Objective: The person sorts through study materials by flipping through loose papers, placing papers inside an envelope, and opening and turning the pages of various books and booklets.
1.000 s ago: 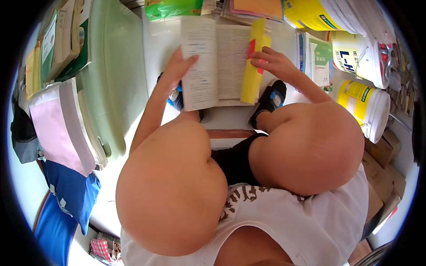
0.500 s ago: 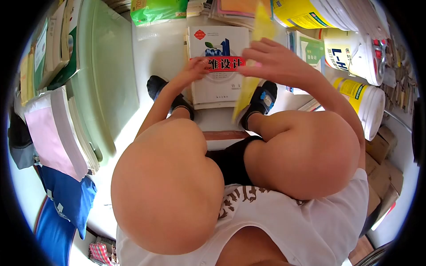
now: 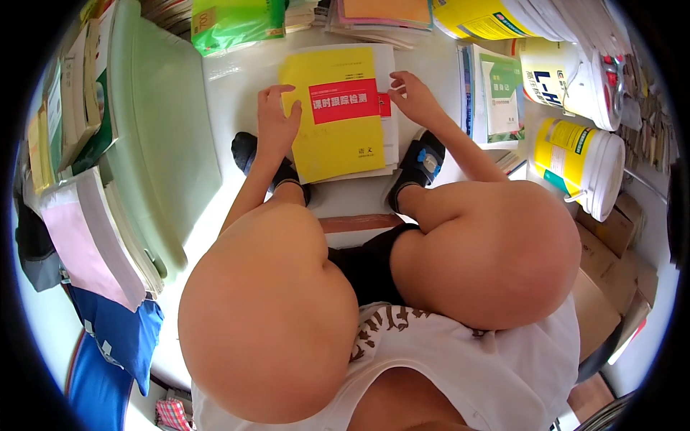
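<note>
A yellow booklet (image 3: 338, 144) with a red title block lies, slightly tilted, on top of a white book (image 3: 389, 136) on the pale floor between my feet. The white book shows along the right side. My left hand (image 3: 278, 118) is at the booklet's left edge, thumb and fingers apart, the thumb near the cover. My right hand (image 3: 415, 98) is beside the right edge of the white book, its fingers curved and apart, with nothing seen in them.
A green packet (image 3: 237, 25) and stacked papers (image 3: 381, 14) lie beyond the books. Yellow-and-white buckets (image 3: 575, 161) and a green-and-white booklet (image 3: 501, 97) stand at the right. A pale green box (image 3: 162, 129) and a pink-covered stack (image 3: 93, 237) are at the left.
The open book is now closed. The yellow booklet has moved left from my right hand onto it and lies flat. My left hand has shifted to its left edge, and my right hand has let go.
</note>
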Motion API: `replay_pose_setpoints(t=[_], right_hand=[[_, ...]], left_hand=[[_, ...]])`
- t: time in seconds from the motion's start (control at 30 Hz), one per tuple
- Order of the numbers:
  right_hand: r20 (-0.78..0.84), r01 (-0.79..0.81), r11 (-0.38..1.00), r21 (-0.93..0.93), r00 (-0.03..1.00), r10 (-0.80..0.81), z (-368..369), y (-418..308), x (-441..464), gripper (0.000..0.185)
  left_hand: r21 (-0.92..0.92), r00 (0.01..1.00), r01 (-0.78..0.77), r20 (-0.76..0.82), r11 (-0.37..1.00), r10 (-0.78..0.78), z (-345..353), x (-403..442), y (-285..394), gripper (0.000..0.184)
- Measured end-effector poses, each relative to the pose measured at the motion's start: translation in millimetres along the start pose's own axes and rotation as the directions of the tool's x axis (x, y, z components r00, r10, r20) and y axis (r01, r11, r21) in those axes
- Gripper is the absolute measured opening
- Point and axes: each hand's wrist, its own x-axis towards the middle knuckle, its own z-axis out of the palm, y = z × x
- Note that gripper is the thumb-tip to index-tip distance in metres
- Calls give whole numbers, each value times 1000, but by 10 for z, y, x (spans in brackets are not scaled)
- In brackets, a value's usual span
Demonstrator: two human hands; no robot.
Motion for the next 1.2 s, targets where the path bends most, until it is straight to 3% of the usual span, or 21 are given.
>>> replay_pose_setpoints(t=[0.03,0.1,0.17,0.2,0.3,0.37,0.4,0.47,0.53,0.6,0.73,0.8,0.83,0.9,0.93,1.0,1.03,1.07,1.1,1.13,1.2], right_hand=[[-6,-6,1000,1,1000,6,74,152,-8,45],[-119,-108,971,215,984,136,158,316,-25,48],[-136,-64,978,198,986,92,164,361,-62,47],[-144,-16,984,177,989,42,168,352,-60,46],[-175,-36,995,97,983,53,189,353,16,42],[-206,-2,993,118,978,27,232,408,84,41],[-233,36,990,138,972,-3,252,394,114,40],[-258,46,989,142,966,-8,287,373,157,40],[-281,53,988,146,960,-10,327,343,184,41],[-233,-84,965,248,962,143,364,280,195,41],[-209,-172,949,264,950,230,336,188,228,42],[-46,-263,947,184,960,275,265,194,262,46],[-49,-268,945,187,958,281,256,173,220,46],[-17,-134,966,-222,991,133,251,32,126,55],[-22,-132,968,-215,991,130,216,-117,57,55],[163,64,985,161,982,-91,172,-403,-138,69],[160,64,984,165,983,-91,178,-488,-208,69],[212,158,943,292,951,-225,199,-557,-293,71],[248,234,877,420,900,-358,227,-601,-371,74],[249,233,876,422,900,-359,248,-624,-409,74],[401,468,884,-13,812,-424,281,-650,-419,73]], left_hand=[[87,996,-85,-11,993,87,40,12,-79,38],[172,984,-177,-7,969,181,77,42,-81,41],[50,996,49,72,998,-53,40,56,75,46],[50,996,42,77,998,-46,51,58,133,46],[68,991,-50,126,996,41,122,48,211,51],[336,952,-305,100,891,288,201,44,180,51],[337,952,-306,101,890,289,218,54,193,51],[352,868,-469,354,810,349,268,78,225,50],[302,846,-480,409,824,343,383,34,260,49],[250,821,-485,461,838,337,453,9,256,49],[371,835,-499,447,783,320,415,-22,272,49],[421,842,-482,465,769,273,356,-30,263,50],[414,835,-479,485,774,258,326,-41,239,51],[413,828,-479,505,774,243,297,-25,239,52],[401,831,-489,485,775,273,282,4,247,50],[393,830,-501,469,771,300,218,61,384,50],[240,857,-270,502,933,119,168,112,523,49],[90,825,11,562,996,-60,136,120,611,48],[93,822,16,565,996,-67,132,86,576,48],[-35,823,106,564,994,-68,138,74,513,46],[-162,827,186,558,969,-66,178,56,427,45]])
